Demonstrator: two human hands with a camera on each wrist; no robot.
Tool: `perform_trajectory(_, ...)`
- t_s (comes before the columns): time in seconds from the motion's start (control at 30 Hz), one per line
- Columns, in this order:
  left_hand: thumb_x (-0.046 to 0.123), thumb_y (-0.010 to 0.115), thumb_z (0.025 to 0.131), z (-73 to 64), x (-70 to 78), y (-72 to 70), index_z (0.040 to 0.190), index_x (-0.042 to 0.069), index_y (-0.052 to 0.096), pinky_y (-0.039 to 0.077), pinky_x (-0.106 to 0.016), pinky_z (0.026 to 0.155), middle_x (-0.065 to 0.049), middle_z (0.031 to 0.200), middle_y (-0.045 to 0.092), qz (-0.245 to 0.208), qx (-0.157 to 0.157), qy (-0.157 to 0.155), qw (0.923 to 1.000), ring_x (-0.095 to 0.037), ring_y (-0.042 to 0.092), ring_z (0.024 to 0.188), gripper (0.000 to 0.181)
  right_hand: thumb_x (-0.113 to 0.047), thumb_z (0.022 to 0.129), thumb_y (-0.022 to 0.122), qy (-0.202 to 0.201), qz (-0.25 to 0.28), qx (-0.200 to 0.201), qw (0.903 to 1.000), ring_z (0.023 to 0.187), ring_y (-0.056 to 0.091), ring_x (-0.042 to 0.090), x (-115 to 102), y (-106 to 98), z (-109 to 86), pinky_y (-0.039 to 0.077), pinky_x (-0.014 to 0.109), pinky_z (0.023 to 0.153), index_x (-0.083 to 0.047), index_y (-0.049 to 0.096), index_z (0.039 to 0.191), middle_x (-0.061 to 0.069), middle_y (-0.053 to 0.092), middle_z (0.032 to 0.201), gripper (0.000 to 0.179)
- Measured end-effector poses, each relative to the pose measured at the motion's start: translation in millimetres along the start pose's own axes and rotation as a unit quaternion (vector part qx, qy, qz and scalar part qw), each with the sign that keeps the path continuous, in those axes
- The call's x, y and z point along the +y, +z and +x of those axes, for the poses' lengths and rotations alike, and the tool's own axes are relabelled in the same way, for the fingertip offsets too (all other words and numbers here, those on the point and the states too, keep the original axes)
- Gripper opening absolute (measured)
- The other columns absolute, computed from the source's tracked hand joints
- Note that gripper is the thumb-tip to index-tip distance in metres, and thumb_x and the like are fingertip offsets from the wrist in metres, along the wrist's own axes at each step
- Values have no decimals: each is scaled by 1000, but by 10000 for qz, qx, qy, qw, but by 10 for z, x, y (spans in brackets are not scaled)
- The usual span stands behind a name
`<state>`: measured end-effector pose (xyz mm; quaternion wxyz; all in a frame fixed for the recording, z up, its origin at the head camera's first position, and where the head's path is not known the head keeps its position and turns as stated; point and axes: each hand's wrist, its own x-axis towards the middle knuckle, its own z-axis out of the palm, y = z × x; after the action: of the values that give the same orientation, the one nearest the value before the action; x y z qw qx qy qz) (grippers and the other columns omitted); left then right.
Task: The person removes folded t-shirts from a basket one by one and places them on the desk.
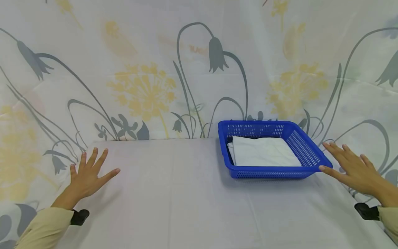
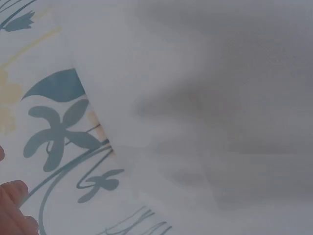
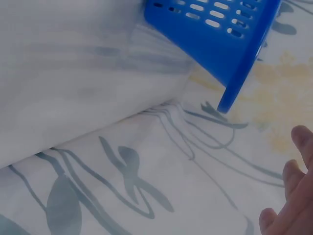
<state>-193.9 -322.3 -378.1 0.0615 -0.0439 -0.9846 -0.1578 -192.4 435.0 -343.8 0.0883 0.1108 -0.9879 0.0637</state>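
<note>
A blue plastic basket (image 1: 270,172) with slotted walls stands toward the back right of the table. Folded white cloth (image 1: 264,152) lies inside it. At the left of the head view, my left hand (image 1: 88,176) hovers over the table's left side, fingers spread, holding nothing. My right hand (image 1: 357,169) is at the basket's right, fingers extended, its thumb tip close to the front right corner; whether it touches cannot be told. The right wrist view shows the basket's corner (image 3: 215,58) and some fingertips (image 3: 293,176). Only a few left fingertips (image 2: 14,196) show in the left wrist view.
A white cloth covers the table (image 1: 174,207). Behind it and at both sides hangs a curtain (image 1: 140,41) printed with grey and yellow flowers. Dark bands sit on the left wrist (image 1: 79,217) and the right wrist (image 1: 367,211).
</note>
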Motion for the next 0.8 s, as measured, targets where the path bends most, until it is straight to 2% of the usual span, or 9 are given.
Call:
perform_trajectory(0.17, 59, 47, 94, 30, 82, -38, 157, 13, 1, -13, -75, 95, -28, 156, -5, -279, 125, 103, 9995, -51, -20, 136, 91, -41, 96, 55, -129, 217, 107, 9996, 140, -8, 48, -56, -33, 38, -12, 71, 99, -8, -1, 156, 33, 8, 153, 88)
perform_trajectory(0.3, 55, 49, 95, 53, 136, -66, 156, 9, 4, -7, -77, 95, -31, 155, -1, -453, 341, 205, 9982, -56, -12, 136, 89, -38, 96, 56, -217, 434, 179, 9987, 140, -4, 48, -110, -58, 55, -8, 72, 99, -5, 1, 155, 35, 12, 151, 87)
perform_trajectory(0.4, 51, 51, 95, 69, 194, -82, 155, 3, 7, 0, -77, 96, -35, 153, 3, -687, 484, 335, 9959, -61, -6, 133, 88, -35, 96, 57, -242, 685, 283, 9970, 137, 4, 55, -149, -89, 68, -3, 77, 96, -7, 2, 156, 39, 15, 148, 86)
perform_trajectory(0.5, 47, 53, 96, 79, 269, -100, 154, 0, 8, 4, -76, 98, -37, 152, 4, -1034, 531, 416, 9923, -63, -1, 133, 87, -33, 96, 56, -212, 1004, 265, 9944, 133, 8, 60, -194, -131, 92, 2, 78, 94, -7, 1, 156, 40, 12, 149, 85)
perform_trajectory(0.67, 42, 53, 98, 98, 392, -121, 153, -2, 13, 15, -72, 100, -35, 152, 14, -1328, 780, 553, 9865, -56, 13, 135, 82, -31, 97, 56, -158, 1466, 155, 9889, 132, 11, 62, -280, -193, 136, 10, 78, 93, -10, 1, 156, 34, 10, 153, 84)
perform_trajectory(0.8, 40, 54, 98, 136, 516, -128, 152, -4, 19, 22, -69, 99, -33, 150, 22, -1462, 943, 571, 9831, -53, 21, 134, 78, -32, 97, 56, -60, 1550, 163, 9878, 131, 14, 62, -347, -229, 165, 19, 80, 86, -11, 4, 157, 32, 14, 153, 82)
